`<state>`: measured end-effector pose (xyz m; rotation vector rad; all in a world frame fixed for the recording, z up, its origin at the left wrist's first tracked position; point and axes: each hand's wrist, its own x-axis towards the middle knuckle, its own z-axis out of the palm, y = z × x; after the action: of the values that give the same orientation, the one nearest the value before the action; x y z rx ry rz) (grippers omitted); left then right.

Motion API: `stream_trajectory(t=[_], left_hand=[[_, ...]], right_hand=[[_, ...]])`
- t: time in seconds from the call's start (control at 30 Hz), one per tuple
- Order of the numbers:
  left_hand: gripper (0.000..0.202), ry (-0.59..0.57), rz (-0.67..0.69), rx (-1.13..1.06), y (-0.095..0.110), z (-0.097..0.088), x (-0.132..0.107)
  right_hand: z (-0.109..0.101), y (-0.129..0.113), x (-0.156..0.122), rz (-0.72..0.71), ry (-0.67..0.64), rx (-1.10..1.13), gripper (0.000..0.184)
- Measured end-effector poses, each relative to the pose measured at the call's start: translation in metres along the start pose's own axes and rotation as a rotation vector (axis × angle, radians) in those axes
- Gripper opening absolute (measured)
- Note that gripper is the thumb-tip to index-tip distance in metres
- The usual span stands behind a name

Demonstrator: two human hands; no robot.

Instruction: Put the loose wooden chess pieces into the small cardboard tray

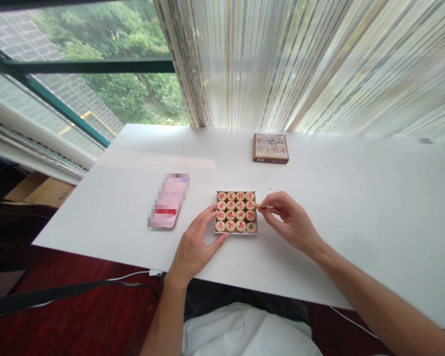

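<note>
A small white box (236, 233) on the white table (356, 207) holds several round wooden Chinese chess pieces (235, 211) with red characters, packed in rows. My left hand (196, 244) rests at the box's left and near edge, fingers and thumb around its corner. My right hand (287, 217) is at the box's right edge, its thumb and forefinger pinched together on the rim or on something thin that I cannot make out.
The box's brown printed lid (270, 147) lies farther back on the table. A pink phone (168, 201) lies left of the box. Striped curtains (300, 64) hang behind the table; a window is at the back left. A cable runs below the near table edge.
</note>
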<state>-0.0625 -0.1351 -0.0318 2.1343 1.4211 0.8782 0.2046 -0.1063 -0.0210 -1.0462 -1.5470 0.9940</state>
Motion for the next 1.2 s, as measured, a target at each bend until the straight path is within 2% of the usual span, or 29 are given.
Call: stream_trajectory(t=[0.07, 0.27, 0.43, 0.7, 0.87, 1.2], left_hand=[[0.049, -0.001, 0.003, 0.015, 0.000, 0.000, 0.000], [0.048, -0.005, 0.005, 0.033, 0.001, 0.000, 0.000], [0.046, 0.000, 0.015, 0.031, 0.001, 0.000, 0.001], [0.046, 0.001, 0.016, 0.026, 0.001, 0.000, 0.000], [0.046, 0.001, 0.015, 0.017, 0.001, 0.001, 0.000], [0.046, -0.009, 0.012, 0.026, 0.001, 0.000, 0.000]], right_hand=[[0.000, -0.002, 0.000, 0.019, -0.013, -0.013, 0.012], [-0.002, -0.016, -0.001, -0.011, -0.145, -0.260, 0.009], [0.004, -0.014, -0.007, -0.026, -0.185, -0.351, 0.010], [0.014, -0.008, -0.011, -0.096, -0.151, -0.471, 0.010], [0.015, -0.003, -0.011, -0.087, -0.142, -0.503, 0.014], [0.003, -0.008, -0.004, -0.127, -0.056, -0.482, 0.013]])
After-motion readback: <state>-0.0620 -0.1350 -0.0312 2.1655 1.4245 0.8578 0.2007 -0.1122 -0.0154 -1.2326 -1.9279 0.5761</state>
